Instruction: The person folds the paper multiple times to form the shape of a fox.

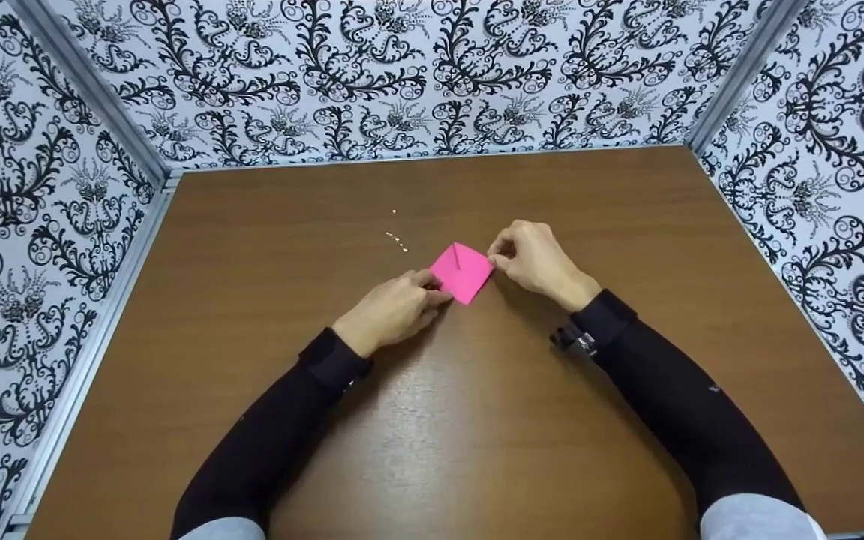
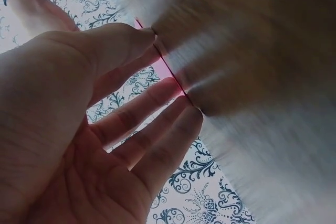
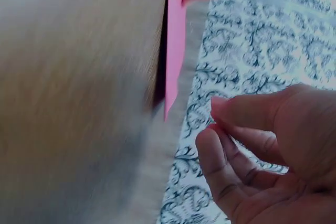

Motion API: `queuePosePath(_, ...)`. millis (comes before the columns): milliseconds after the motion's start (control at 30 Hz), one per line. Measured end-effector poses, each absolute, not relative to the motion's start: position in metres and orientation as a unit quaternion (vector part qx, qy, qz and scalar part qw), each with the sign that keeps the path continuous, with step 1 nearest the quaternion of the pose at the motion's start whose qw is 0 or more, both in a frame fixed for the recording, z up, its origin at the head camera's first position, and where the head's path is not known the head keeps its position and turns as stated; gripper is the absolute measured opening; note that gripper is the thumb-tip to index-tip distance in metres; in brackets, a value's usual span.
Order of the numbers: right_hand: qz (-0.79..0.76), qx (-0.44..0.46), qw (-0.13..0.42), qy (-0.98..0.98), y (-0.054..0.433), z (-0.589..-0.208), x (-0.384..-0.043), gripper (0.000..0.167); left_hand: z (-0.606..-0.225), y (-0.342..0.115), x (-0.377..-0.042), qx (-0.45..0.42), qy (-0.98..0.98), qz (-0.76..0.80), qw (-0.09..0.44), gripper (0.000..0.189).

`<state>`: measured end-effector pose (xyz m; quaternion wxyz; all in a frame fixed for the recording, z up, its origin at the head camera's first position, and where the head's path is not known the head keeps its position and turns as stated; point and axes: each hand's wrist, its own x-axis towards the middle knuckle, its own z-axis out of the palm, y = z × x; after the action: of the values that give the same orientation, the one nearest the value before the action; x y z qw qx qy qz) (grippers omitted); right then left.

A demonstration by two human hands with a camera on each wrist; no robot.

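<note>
A folded piece of pink paper [image 1: 463,272], roughly square, lies cornerwise on the brown table, with a short crease or slit near its far corner. At its left edge rest the fingertips of my left hand [image 1: 394,306]. Its fingers are long and fairly straight in the left wrist view, spread along the thin pink paper edge [image 2: 167,67]. My right hand [image 1: 541,259] hovers by the paper's right corner. The right wrist view shows its thumb and fingers [image 3: 209,148] bent toward each other, beside the raised-looking pink paper [image 3: 176,51], with nothing visible held.
Several tiny pale bits [image 1: 397,239] are scattered on the brown table [image 1: 267,247] beyond the left hand. Patterned black-and-white walls [image 1: 432,82] enclose the table's back and sides. Dark straps with small devices [image 1: 574,339] sit at the wrists.
</note>
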<state>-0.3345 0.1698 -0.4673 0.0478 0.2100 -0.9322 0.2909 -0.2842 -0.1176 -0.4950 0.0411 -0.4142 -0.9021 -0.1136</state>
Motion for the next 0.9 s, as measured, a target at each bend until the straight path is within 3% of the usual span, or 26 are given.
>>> queuePosePath(267,0.265,0.293,0.048,-0.917,0.154,-0.478,-0.316,0.005,-0.496,-0.118,-0.285,-0.422,-0.898,-0.115,0.047,0.028)
queuePosePath(500,0.243,0.27,0.024,-0.931,0.145,-0.486,-0.316,0.004,-0.494,-0.118,-0.289,-0.414,-0.9,-0.131,0.037,0.028)
queuePosePath(900,0.256,0.241,-0.006,-0.936,0.143,-0.487,-0.321,0.006,-0.49,-0.103,-0.303,-0.366,-0.911,-0.183,0.057,0.01)
